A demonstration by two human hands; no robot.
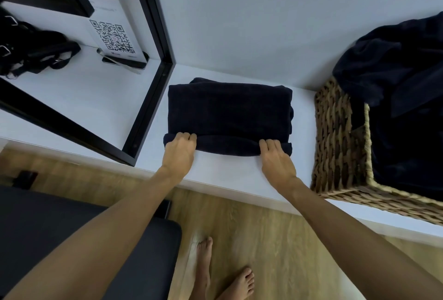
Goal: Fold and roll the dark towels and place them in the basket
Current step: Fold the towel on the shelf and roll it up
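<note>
A folded dark navy towel [229, 110] lies on the white table [225, 175], its near edge turned into a short roll. My left hand [179, 153] grips the left end of that roll, fingers curled over it. My right hand [275, 158] grips the right end the same way. A woven wicker basket [340, 141] stands on the table to the right, touching nothing of the towel. More dark towels [395, 67] are heaped loosely in and over the basket.
A black metal frame [153, 65] stands left of the towel, with a QR-code card [112, 36] and black straps [36, 50] behind it. A dark seat [84, 239] sits below left over wooden floor. The wall [263, 12] backs the table.
</note>
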